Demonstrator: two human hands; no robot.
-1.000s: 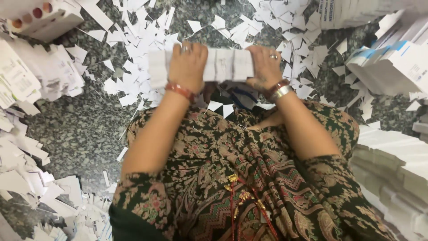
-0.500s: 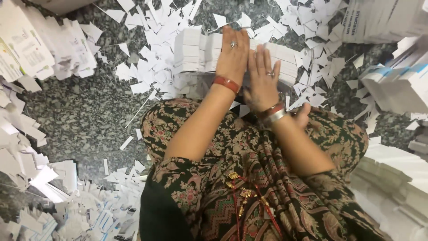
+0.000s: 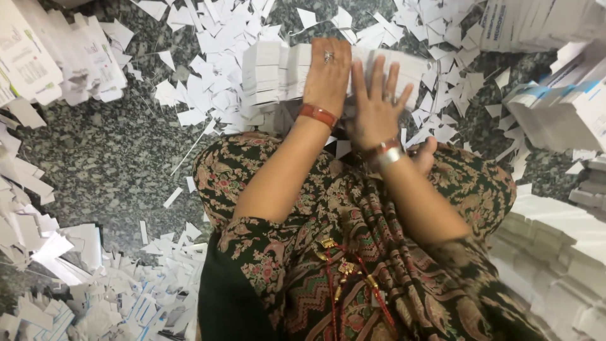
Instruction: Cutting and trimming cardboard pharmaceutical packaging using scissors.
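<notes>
A thick white stack of flat paper cards [image 3: 278, 72] lies on the grey speckled stone floor [image 3: 95, 158] in front of my knees. My left hand [image 3: 327, 72], with a ring and a red bangle, lies palm down on top of the stack. My right hand [image 3: 374, 101], wearing a silver watch and red bangle, presses flat against the stack's near side with fingers spread. Neither hand grips anything.
White paper scraps [image 3: 208, 82] litter the floor around the stack. Piles of folded white cartons stand at the left [image 3: 38, 63], the upper right [image 3: 555, 82] and the right [image 3: 555, 252]. More cards lie at the lower left [image 3: 95, 303]. My patterned dress covers my lap.
One second ago both hands held the stack by its ends; since then it has been set on the floor and both hands have come to rest flat against it.
</notes>
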